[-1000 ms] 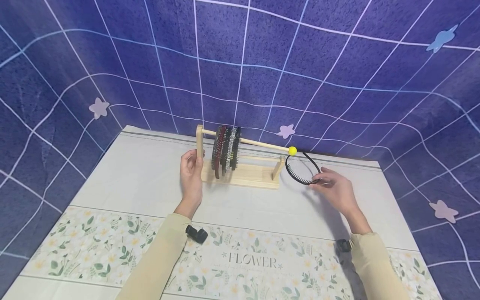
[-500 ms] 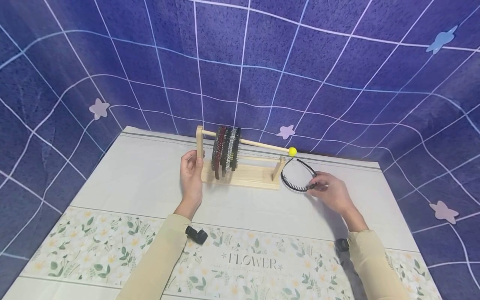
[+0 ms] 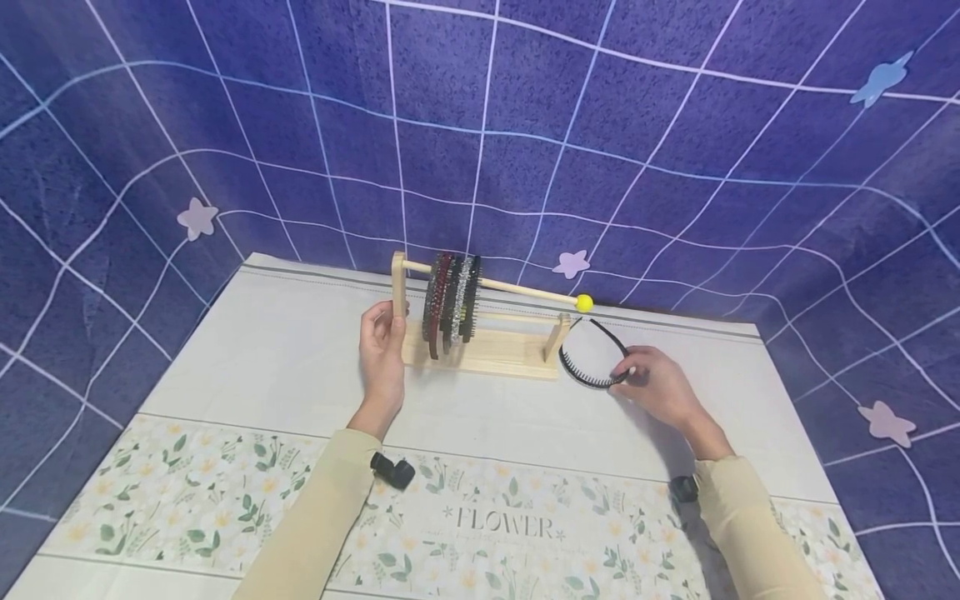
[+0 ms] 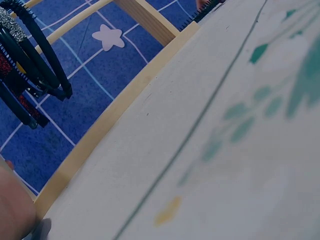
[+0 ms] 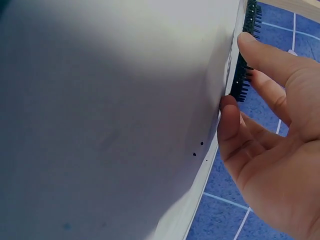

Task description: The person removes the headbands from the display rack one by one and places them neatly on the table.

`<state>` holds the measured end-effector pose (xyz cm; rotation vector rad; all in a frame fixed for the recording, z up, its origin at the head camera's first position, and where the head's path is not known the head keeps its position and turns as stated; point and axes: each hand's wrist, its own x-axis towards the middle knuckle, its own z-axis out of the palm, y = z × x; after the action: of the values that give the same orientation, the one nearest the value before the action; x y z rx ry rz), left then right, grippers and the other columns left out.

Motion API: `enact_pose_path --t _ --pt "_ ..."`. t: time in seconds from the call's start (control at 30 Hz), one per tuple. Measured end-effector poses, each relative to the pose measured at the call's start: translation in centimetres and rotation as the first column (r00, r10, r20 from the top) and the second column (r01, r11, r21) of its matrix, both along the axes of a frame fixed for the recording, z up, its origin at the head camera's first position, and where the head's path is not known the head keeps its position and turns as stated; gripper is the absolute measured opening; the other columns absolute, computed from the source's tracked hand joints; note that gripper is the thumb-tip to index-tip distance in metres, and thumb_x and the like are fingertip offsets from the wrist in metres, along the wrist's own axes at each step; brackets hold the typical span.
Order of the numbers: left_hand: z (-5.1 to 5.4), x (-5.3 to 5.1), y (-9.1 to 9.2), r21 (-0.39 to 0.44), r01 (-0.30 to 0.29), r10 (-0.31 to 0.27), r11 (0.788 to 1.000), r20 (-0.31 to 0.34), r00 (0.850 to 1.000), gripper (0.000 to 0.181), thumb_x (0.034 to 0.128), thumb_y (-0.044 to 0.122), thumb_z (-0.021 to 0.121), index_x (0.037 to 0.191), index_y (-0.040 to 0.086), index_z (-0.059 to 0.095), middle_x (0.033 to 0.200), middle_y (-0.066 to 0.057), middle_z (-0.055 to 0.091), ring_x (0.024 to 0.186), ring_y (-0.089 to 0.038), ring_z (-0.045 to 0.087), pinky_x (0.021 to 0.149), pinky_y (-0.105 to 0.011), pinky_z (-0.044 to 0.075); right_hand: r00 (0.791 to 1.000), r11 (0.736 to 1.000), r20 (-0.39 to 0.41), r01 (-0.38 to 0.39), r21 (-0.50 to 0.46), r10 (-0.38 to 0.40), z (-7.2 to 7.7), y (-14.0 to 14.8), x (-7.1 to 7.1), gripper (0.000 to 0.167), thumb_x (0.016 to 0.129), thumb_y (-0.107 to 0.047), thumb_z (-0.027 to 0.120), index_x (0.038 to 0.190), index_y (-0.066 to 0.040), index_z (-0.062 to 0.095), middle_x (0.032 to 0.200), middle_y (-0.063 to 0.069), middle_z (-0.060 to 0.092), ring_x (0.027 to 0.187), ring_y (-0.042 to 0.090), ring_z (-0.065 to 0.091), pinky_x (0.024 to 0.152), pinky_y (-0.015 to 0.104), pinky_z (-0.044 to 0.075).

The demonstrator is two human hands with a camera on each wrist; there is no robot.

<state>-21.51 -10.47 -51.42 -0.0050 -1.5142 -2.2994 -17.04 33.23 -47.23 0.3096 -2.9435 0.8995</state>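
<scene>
A wooden rack (image 3: 517, 354) stands at the back of the table, with several headbands (image 3: 452, 304) hung close together toward the left of its upper rod (image 3: 525, 289). These are black, dark red and silvery. My left hand (image 3: 384, 350) grips the rack's left post (image 3: 399, 283). At the rack's right end, my right hand (image 3: 660, 383) pinches a black toothed headband (image 3: 581, 379) by its right side. In the right wrist view, thumb and fingers hold this headband (image 5: 245, 75) near the table surface. The left wrist view shows the hanging headbands (image 4: 37, 65) and the rack's base edge (image 4: 100, 130).
A yellow ball (image 3: 584, 303) caps the rod's right end. The rack's shorter right post (image 3: 557, 337) stands below it, beside the headband. A blue star-patterned cloth (image 3: 480, 150) rises behind the table. The tablecloth (image 3: 480, 425) is white with a flowered band.
My right hand has drawn the black headband slightly left and toward me, below the yellow ball. The left hand stays on the post, and the hanging headbands have not moved.
</scene>
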Motion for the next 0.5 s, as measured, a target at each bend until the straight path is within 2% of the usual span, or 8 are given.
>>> enact_pose_path --t 0.27,0.4,0.5 --pt "-0.06 -0.06 -0.02 -0.001 0.008 -0.008 1.0 -0.001 1.0 0.025 0.1132 0.012 0.062 0.137 0.02 0.059 0.155 -0.03 0.06 0.146 -0.027 0.059 0.13 -0.034 0.04 0.999 0.999 -0.026 -0.032 0.01 0.033 -0.57 0.39 -0.09 0.024 0.085 -0.005 0.094 0.106 -0.007 0.08 0.143 0.032 0.063 0.103 0.037 0.066 0.096 0.057 0.054" --pt "-0.05 -0.06 0.02 0.0 0.005 -0.005 1.0 0.0 1.0 0.024 0.113 0.012 0.062 0.136 0.02 0.06 0.154 -0.03 0.061 0.146 -0.027 0.059 0.13 -0.034 0.04 0.997 0.998 -0.05 -0.057 -0.003 0.056 -0.83 0.48 -0.01 0.037 0.083 -0.004 0.095 0.117 -0.003 0.078 0.138 0.029 0.066 0.098 0.033 0.065 0.091 0.052 0.056" --pt "0.0 -0.06 0.06 -0.002 0.001 -0.001 1.0 -0.001 1.0 0.024 0.1129 0.012 0.062 0.135 0.021 0.061 0.154 -0.03 0.061 0.146 -0.027 0.06 0.13 -0.035 0.04 0.997 0.998 -0.048 -0.055 -0.013 0.054 -0.78 0.5 0.02 0.049 0.083 -0.004 0.095 0.127 0.001 0.075 0.138 0.03 0.064 0.096 0.032 0.066 0.091 0.053 0.057"
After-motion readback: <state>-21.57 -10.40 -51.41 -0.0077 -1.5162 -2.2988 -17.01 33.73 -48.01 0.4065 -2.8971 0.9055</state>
